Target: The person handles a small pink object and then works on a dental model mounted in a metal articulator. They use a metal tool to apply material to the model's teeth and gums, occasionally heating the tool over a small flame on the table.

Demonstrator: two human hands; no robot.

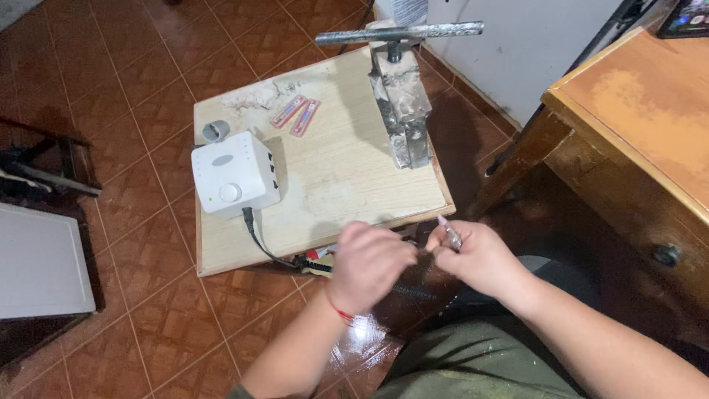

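Right hand (476,258) fingers gripped slim handpiece (449,233) | left hand (369,266) fingers clenched, contents unclear | white control box (235,174) idle on surface (340,170)

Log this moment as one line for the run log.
right hand: holds rotary handpiece | left hand: at its lower end | white control box: on board, beside metal vise

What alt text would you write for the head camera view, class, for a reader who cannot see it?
A person's left hand and right hand meet over a tiled floor, the right gripping a slim rotary handpiece. Beyond them a low wooden board carries a white control box and a metal vise.
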